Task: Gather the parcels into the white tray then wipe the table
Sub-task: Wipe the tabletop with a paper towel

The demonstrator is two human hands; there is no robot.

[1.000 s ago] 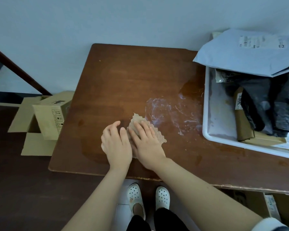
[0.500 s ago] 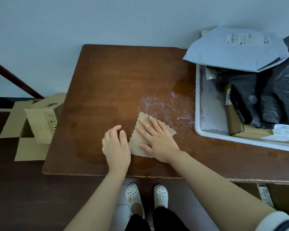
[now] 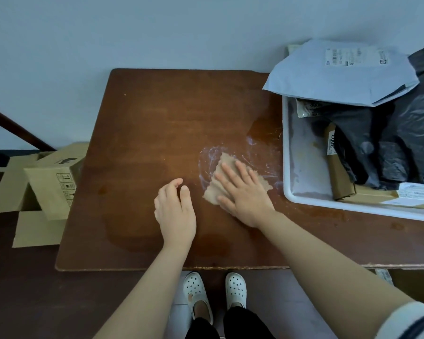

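Observation:
My right hand (image 3: 242,192) lies flat with straight fingers on a tan cloth (image 3: 224,167), pressing it onto the brown table (image 3: 157,130) over a whitish wet smear (image 3: 262,152). My left hand (image 3: 175,209) rests beside it on the table, fingers loosely curled, holding nothing. The white tray (image 3: 304,196) stands at the right end of the table. It holds a pale grey mailer (image 3: 340,72) on top, black plastic bags (image 3: 389,143) and brown paper parcels (image 3: 338,177).
Open cardboard boxes (image 3: 52,182) lie on the dark floor left of the table. A light wall runs along the table's far edge. My white shoes (image 3: 216,292) stand below the near edge.
My right hand has slid the cloth to the right and away from me, onto the wet smear. My left hand has come off the cloth and stays in place.

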